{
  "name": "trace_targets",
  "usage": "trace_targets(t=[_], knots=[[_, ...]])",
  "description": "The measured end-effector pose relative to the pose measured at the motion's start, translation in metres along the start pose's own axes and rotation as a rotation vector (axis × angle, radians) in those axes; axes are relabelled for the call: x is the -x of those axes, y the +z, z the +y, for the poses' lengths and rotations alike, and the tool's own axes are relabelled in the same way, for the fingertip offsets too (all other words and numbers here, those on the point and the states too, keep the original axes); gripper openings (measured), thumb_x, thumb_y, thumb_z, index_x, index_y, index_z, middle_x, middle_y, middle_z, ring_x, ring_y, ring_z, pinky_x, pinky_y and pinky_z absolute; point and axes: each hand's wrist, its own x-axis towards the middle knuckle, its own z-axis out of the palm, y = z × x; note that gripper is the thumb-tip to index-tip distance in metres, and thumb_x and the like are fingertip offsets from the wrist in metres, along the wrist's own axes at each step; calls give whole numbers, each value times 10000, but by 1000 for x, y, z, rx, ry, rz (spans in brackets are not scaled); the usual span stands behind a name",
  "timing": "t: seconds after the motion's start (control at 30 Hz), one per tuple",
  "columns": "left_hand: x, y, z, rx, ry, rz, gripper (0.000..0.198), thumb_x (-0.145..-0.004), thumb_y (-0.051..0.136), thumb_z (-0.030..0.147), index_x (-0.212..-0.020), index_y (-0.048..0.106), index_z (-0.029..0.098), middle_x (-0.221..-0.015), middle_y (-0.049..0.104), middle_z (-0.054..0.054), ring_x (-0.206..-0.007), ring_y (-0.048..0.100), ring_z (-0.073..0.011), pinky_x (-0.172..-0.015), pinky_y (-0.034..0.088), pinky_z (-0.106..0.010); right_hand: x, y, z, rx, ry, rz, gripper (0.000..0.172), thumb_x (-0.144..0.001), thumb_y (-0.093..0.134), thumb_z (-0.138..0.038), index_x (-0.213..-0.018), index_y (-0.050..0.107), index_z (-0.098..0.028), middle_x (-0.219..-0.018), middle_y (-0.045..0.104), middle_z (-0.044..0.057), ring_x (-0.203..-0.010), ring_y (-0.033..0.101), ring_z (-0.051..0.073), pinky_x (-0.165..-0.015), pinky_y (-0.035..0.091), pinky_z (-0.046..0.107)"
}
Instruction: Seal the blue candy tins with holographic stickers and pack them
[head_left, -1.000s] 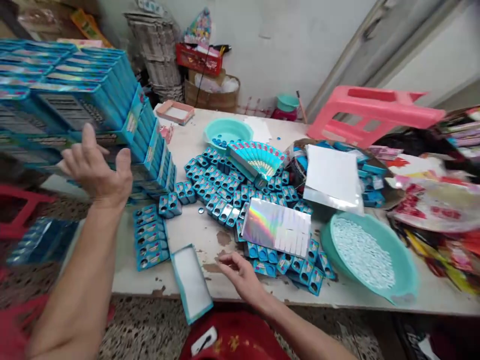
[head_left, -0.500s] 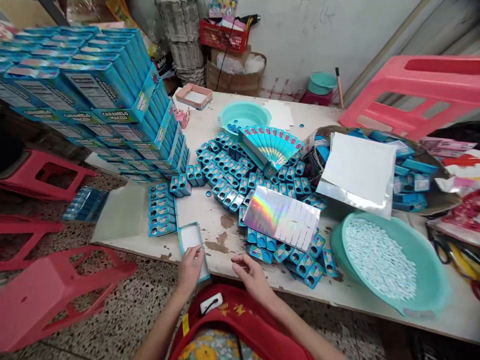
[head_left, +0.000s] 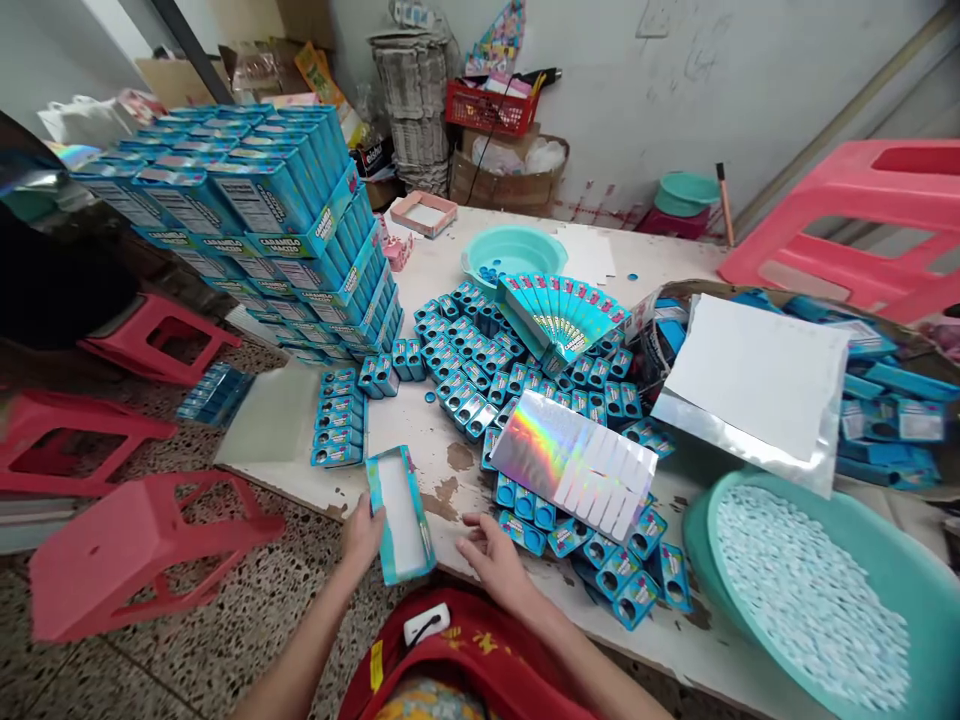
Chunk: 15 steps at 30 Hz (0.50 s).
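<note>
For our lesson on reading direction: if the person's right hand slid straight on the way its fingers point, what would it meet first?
Probably the open blue tray held by the left hand; the right hand points left, though depth is unclear.

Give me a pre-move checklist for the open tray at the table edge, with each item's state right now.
1. Left hand has a grip on the open tray: ok, fingers on its left edge.
2. Tray is empty: ok, only white floor shows inside.
3. Tray fully on the table: not ok, its near end overhangs the edge.
4. Right hand free: ok, open, resting near the edge, holding nothing.
5. Small blue boxes near the right hand: ok, a loose heap lies beside it.
6. Holographic sheet off the heap: not ok, it lies on the boxes.
</note>
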Motion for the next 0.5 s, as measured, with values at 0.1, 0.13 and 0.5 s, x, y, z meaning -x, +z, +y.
trace_targets(t=[0.1, 0.13, 0.5], knots=[[31, -11, 37, 279, 173, 36, 272, -852, 440, 367, -1040, 531, 192, -827, 650, -44, -737, 620, -188, -677, 470, -279, -4, 2, -18, -68, -33, 8, 694, -748, 626, -439, -1348, 383, -188, -1313, 496, 127, -1018, 578, 238, -822, 507, 366], [38, -15, 52, 394, 241, 6, 303, -850, 444, 394, -1066, 529, 200, -833, 647, -36, -706, 614, -177, -646, 473, -270, -6, -1, -25, -96, -45, 20, 667, -777, 588, -416, -1360, 360, -186, -1310, 504, 124, -1030, 580, 231, -839, 504, 360], [-144, -2, 141, -33, 575, 154, 341, -723, 518, 176, -1058, 576, 136, -1245, 518, -139, -1085, 528, -255, -924, 428, -360, -12, -151, -33, 73, 41, 567, 523, -750, 543, -459, -1164, 564, -139, -1134, 637, 113, -998, 591, 277, -853, 490, 384]])
